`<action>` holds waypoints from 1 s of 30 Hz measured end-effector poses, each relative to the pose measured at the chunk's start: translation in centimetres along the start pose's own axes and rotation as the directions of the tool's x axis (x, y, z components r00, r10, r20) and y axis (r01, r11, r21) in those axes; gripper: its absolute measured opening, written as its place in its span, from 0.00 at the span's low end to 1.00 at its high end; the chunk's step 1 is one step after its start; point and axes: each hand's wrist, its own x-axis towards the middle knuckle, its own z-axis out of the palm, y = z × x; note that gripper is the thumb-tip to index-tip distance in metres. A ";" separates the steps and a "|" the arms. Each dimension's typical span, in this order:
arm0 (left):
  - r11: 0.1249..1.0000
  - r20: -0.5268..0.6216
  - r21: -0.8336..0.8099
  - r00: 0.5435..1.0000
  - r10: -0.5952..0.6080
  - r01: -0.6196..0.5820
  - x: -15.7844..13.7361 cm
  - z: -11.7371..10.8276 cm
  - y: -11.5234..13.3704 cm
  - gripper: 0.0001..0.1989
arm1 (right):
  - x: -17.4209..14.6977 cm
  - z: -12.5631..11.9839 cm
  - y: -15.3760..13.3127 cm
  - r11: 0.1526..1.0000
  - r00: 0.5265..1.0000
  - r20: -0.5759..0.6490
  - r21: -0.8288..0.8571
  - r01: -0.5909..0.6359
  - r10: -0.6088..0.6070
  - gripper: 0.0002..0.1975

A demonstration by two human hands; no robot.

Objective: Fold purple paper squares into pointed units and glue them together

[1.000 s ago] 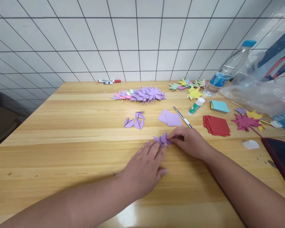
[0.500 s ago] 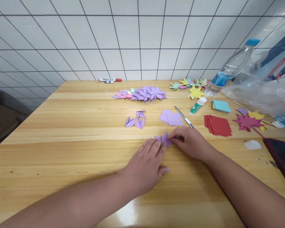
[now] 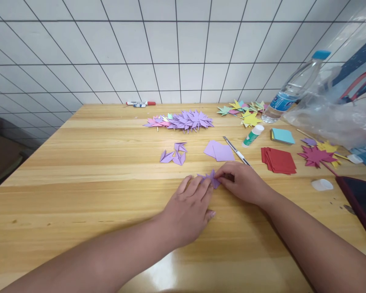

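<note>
A folded purple paper piece (image 3: 214,179) with pointed tips lies on the wooden table, partly hidden under my fingers. My left hand (image 3: 189,207) rests over its left side, fingers stretched out and pressing it flat, thumb apart. At its right edge my right hand (image 3: 242,181) pinches the paper between thumb and forefinger. Beyond my left hand are several folded purple paper pieces (image 3: 179,157). Flat purple paper squares (image 3: 221,151) lie just past my right hand, with a craft knife (image 3: 236,150) beside them.
A glue stick (image 3: 253,136), red paper squares (image 3: 280,160), blue paper (image 3: 282,136) and a white cap (image 3: 322,185) lie to the right. Finished purple paper leaves (image 3: 192,121) stretch along the back. A water bottle (image 3: 288,95), a marker (image 3: 141,103) and a phone (image 3: 360,199) surround the workspace.
My left fingers have slid slightly further over the folded purple paper and cover more of it. My right hand keeps its pinch. The view has shifted a little.
</note>
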 end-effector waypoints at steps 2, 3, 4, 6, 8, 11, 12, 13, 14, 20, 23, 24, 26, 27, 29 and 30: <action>1.000 0.009 -0.010 1.000 -0.002 0.002 0.1 -0.3 0.0 0.27 | 0.0 0.0 0.0 1.000 1.000 -0.001 -0.002 0.003 -0.003 0.11; 1.000 0.013 -0.018 1.000 -0.002 0.002 0.2 -0.4 0.0 0.27 | 0.0 0.0 0.0 1.000 1.000 -0.002 -0.001 0.005 -0.005 0.11; 1.000 0.016 -0.026 1.000 -0.003 0.004 0.2 -0.5 0.0 0.27 | 0.0 0.0 0.0 1.000 1.000 -0.002 0.001 0.008 -0.008 0.11; 0.999 0.021 -0.045 1.000 -0.005 0.006 0.4 -0.8 -0.1 0.26 | 0.0 0.0 0.0 1.000 1.000 -0.004 0.004 0.012 -0.012 0.11; 0.998 0.024 -0.060 1.000 -0.005 0.006 0.5 -0.9 -0.2 0.25 | 0.0 0.1 0.0 1.000 1.000 -0.007 0.008 0.015 -0.014 0.11; 0.997 0.024 -0.071 1.000 -0.002 0.004 0.5 -1.0 -0.3 0.27 | 0.1 0.1 0.0 1.000 1.000 -0.008 0.002 0.009 -0.009 0.11; 0.998 0.024 -0.069 1.000 -0.001 0.003 0.5 -1.0 -0.3 0.28 | 0.1 0.1 0.0 1.000 1.000 -0.004 -0.003 0.005 -0.005 0.10; 0.998 0.024 -0.066 1.000 0.001 0.000 0.5 -1.0 -0.3 0.29 | 0.1 0.1 0.1 1.000 1.000 0.002 -0.008 -0.001 0.001 0.10; 0.998 0.026 -0.061 1.000 0.004 -0.002 0.4 -0.9 -0.3 0.29 | 0.1 0.1 0.1 1.000 1.000 0.007 -0.012 -0.011 0.011 0.09; 0.997 0.013 -0.070 1.000 -0.006 0.007 -0.1 -0.2 -0.5 0.30 | 0.0 0.2 0.3 0.996 0.994 -0.053 -0.011 -0.094 0.093 0.11; 0.995 -0.013 -0.094 1.000 -0.011 0.009 -0.1 -0.1 -0.8 0.29 | 0.0 0.3 0.4 0.997 0.994 -0.069 0.019 -0.081 0.082 0.12; 0.995 -0.018 -0.097 1.000 -0.018 0.016 -0.1 -0.2 -0.8 0.28 | 0.0 0.3 0.5 0.996 0.993 -0.088 0.031 -0.081 0.084 0.11; 0.995 -0.019 -0.092 0.999 -0.041 0.039 -0.1 -0.6 -0.6 0.28 | 0.2 0.2 0.9 0.994 0.984 -0.145 0.051 -0.094 0.100 0.11; 0.995 -0.016 -0.087 0.998 -0.057 0.055 -0.1 -0.8 -0.5 0.28 | 0.2 0.1 1.1 0.993 0.977 -0.179 0.056 -0.106 0.114 0.10; 0.995 -0.005 -0.081 0.998 -0.066 0.066 -0.1 -1.2 -0.1 0.28 | 0.4 -0.1 1.5 0.989 0.958 -0.246 0.062 -0.133 0.144 0.09; 0.995 -0.006 -0.078 0.998 -0.065 0.065 -0.1 -1.2 0.0 0.28 | 0.4 -0.3 1.7 0.988 0.951 -0.268 0.064 -0.141 0.153 0.08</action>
